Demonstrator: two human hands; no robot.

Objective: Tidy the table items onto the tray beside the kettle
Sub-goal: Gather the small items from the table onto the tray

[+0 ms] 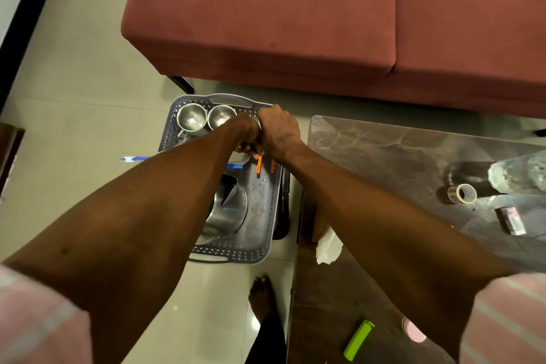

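- Striped sleeves (38, 325) are seen closest in the head view, with both forearms stretched out over the grey tray (264, 216), which sits on the floor just beside the dark surface (384, 156).
- Over the far right part of the tray the left hand (246, 134) and right hand (279, 130) are pressed together; the fingers of both are curled round a pale object that is mostly hidden, so what it is cannot be told.
- Two small orange pieces (259, 164) are seen just below the hands, above the tray floor; whether they are held cannot be told.
- Already in the tray are two steel cups (192, 118) at the far end and a steel plate (227, 213) nearer; a blue pen-like item (134, 159) pokes out past the tray's left edge.
- Still left on the surface are a tape roll (462, 193), a small wrapped packet (511, 220), a green lighter-like stick (359, 340), a crumpled clear bag (520, 171) and a white tissue (328, 247) at the edge.
- The tape roll is judged light and stiff, best taken through its hole or across its rim; the bag is soft and is likely to crumple, so a loose gathering hold is advised; the green stick is smooth and should be pinched at mid-length.
- No kettle is seen.
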